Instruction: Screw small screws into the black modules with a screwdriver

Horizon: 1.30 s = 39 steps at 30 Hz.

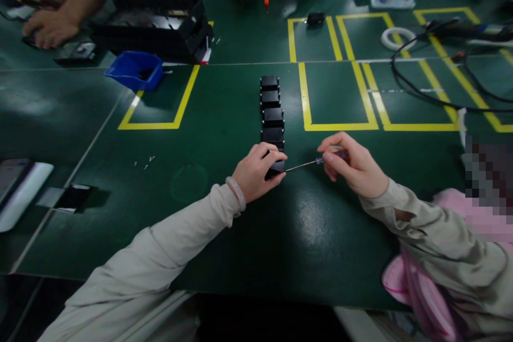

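The left hand is curled over a small black block, fingers and thumb pinching it against the green table. The right hand pinches a thin screwdriver by its handle, the shaft lying nearly level with its tip touching the block's right side. The block sits at the near end of a straight row of black blocks running toward the table's far edge, roughly midway between the left and right edges. A few tiny screws lie well apart to the left. Toward the far left corner stand a blue bin and a black tray. Along the far edge, other people's hands rest on the table.
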{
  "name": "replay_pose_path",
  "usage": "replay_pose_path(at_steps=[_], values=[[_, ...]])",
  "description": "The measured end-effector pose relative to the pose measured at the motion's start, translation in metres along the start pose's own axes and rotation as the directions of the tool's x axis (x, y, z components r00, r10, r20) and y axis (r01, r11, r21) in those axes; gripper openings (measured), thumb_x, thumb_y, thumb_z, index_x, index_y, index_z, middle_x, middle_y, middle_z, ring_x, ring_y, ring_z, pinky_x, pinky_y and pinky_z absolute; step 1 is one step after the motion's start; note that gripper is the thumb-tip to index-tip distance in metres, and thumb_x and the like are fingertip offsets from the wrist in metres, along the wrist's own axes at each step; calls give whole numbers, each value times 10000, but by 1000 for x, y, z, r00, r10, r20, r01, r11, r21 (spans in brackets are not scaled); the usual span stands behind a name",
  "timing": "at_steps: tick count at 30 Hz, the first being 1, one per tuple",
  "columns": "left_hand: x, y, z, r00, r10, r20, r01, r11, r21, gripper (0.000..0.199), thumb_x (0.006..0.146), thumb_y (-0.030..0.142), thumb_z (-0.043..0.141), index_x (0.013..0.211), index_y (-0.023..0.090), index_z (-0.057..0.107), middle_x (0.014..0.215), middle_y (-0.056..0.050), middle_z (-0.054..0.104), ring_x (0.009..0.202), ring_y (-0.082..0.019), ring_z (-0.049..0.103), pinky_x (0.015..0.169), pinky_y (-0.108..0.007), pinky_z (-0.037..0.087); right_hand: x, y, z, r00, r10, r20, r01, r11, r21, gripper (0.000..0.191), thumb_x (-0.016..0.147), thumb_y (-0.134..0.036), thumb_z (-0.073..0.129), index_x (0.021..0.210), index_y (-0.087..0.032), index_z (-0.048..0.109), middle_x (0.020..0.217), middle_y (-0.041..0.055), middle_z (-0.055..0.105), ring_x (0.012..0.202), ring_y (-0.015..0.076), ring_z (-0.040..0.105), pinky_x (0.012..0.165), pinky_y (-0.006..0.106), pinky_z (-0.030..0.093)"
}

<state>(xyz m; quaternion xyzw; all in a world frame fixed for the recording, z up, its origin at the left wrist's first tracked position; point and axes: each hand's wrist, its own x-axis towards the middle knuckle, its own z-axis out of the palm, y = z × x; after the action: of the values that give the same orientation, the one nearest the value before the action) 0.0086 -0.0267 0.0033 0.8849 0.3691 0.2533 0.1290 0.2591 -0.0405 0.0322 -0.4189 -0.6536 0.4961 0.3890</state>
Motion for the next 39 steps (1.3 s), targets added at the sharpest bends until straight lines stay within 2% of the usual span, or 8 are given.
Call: replay_pose_path(at_steps=[6,12,17,22,27,31,36,39], values=[[0,1,0,1000,-15,4,15,1000,1,282,852,238,644,1119,182,574,1124,-92,571,1039,-238,557,909,-403,500,-1,0,-1,999,36,17,-35,998,-42,198,963,-386,527,920,-193,531,497,-87,457,381,67,443,391,216,321],[0,0,0,1000,-2,-7,2,1000,1,281,855,231,643,1122,182,570,1122,-91,571,1040,-236,557,909,-401,502,0,-2,0,1000,5,10,-5,1000,-7,166,956,-365,545,967,-201,519,558,-73,496,445,74,490,437,216,386],[0,0,0,1000,8,-10,-8,1000,5,279,855,229,641,1119,164,575,1119,-100,573,1035,-237,555,905,-392,501,-1,-1,0,1000,15,28,-15,1000,-10,172,962,-363,533,936,-193,525,513,-88,459,393,63,453,396,208,328],[0,0,0,1000,-1,-4,1,1000,1,281,856,230,638,1124,180,570,1127,-94,573,1043,-239,558,905,-398,502,-1,0,0,1000,-3,26,3,1000,-1,157,965,-350,533,994,-196,515,571,-73,494,468,77,506,452,217,392],[0,0,0,1000,0,-3,0,1000,3,284,852,225,643,1122,173,570,1128,-99,571,1039,-239,555,907,-401,500,-1,-1,1,999,12,34,-11,1000,-26,171,975,-356,513,950,-187,521,513,-87,463,399,64,457,404,209,335],[0,0,0,1000,12,-8,-12,1000,10,280,858,226,638,1122,161,573,1123,-101,570,1029,-235,552,901,-389,498,-1,-1,1,1000,-18,24,18,1000,-4,154,972,-341,524,997,-190,508,563,-75,499,455,72,498,448,209,395],[0,0,0,1000,6,-10,-6,1000,9,278,853,227,643,1116,165,577,1119,-97,571,1031,-234,551,910,-393,497,-2,-1,0,999,10,31,-8,999,-43,186,973,-365,512,936,-184,524,500,-91,450,381,58,434,390,202,319],[0,0,0,1000,12,-17,-12,1000,11,276,856,227,641,1116,162,577,1117,-99,572,1027,-234,552,904,-390,498,-1,-1,0,1000,-9,16,10,999,-30,150,971,-340,518,965,-191,505,523,-90,460,398,62,449,399,202,334]])
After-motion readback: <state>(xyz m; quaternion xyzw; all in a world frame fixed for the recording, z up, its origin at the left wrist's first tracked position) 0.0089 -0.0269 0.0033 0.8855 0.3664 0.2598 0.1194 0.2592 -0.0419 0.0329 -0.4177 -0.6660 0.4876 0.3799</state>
